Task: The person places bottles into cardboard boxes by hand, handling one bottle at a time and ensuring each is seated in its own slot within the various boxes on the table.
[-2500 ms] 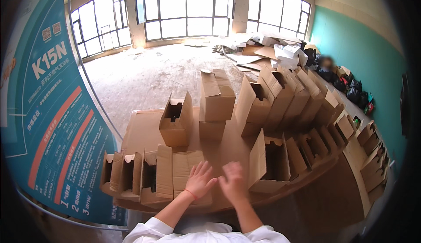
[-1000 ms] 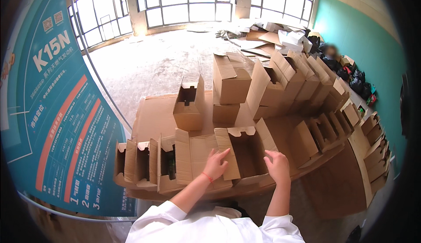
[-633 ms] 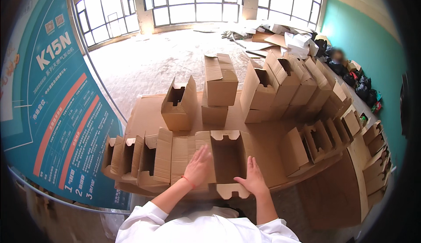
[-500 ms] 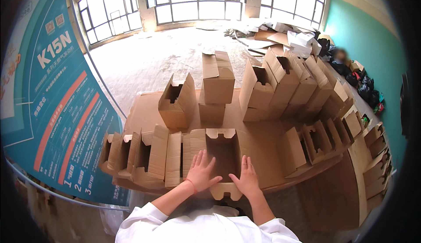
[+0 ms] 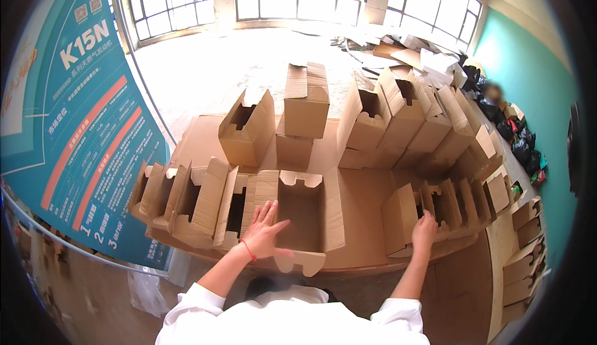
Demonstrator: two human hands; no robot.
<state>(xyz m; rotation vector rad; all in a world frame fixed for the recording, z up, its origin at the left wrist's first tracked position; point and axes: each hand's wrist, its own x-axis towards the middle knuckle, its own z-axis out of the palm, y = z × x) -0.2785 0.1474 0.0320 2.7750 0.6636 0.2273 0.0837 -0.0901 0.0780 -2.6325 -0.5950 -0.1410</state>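
An open cardboard box [image 5: 334, 213] stands in front of me on the table, its right flap spread outward and its notched near flap folded down. On its left side lies my left hand [image 5: 262, 233], fingers spread over the box's left flap, a red cord around the wrist. Off to the right, my right hand [image 5: 425, 233] has its fingers closed at the near side of another cardboard box [image 5: 402, 215], the first in the right-hand row. Part of its grip is hidden behind the fingers.
Open boxes [image 5: 166, 197] stand in a row at the left, several more [image 5: 463, 203] at the right. Behind are stacked boxes [image 5: 306, 105] on the cardboard-covered table [image 5: 364, 186]. A blue banner [image 5: 81, 115] stands left; flattened cardboard and black bags [image 5: 522, 149] lie by the wall.
My right hand has moved from the middle box to the right-hand row and closed at a box there. The middle box's right flap now leans outward. My left hand has shifted slightly left.
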